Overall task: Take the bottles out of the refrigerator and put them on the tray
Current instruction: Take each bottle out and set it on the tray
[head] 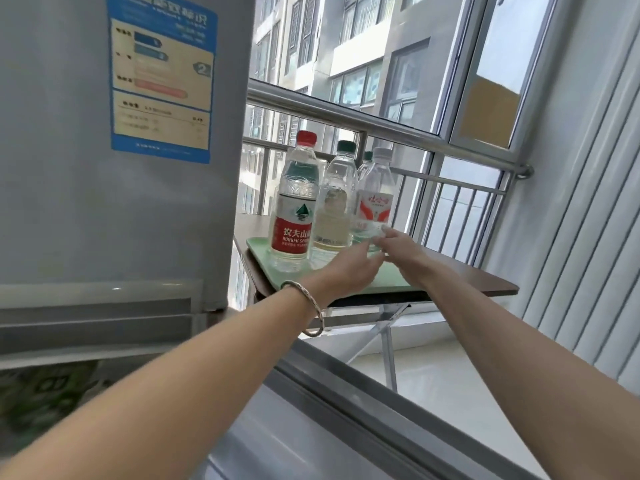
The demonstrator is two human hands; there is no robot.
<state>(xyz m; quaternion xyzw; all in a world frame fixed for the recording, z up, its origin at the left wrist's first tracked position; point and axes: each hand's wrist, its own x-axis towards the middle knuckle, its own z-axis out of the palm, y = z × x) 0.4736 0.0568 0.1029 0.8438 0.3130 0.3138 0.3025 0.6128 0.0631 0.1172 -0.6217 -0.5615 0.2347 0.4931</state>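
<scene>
A pale green tray (258, 247) lies on a small brown folding table (478, 278). On it stand a red-capped bottle with a red label (296, 206), a dark-green-capped bottle (335, 202), a white-capped bottle with a red and white label (375, 197), and another green-capped bottle (365, 161) mostly hidden behind them. My right hand (398, 245) touches the base of the white-capped bottle with its fingers around it. My left hand (349, 268), with a bracelet on its wrist, reaches over the tray beside that bottle, fingers apart.
The grey refrigerator (114, 188) with a blue energy label fills the left side. Its open lower door (346, 393) runs across below my arms. A steel railing (381, 126) and windows stand behind the table. A white ribbed wall (588, 220) lies at right.
</scene>
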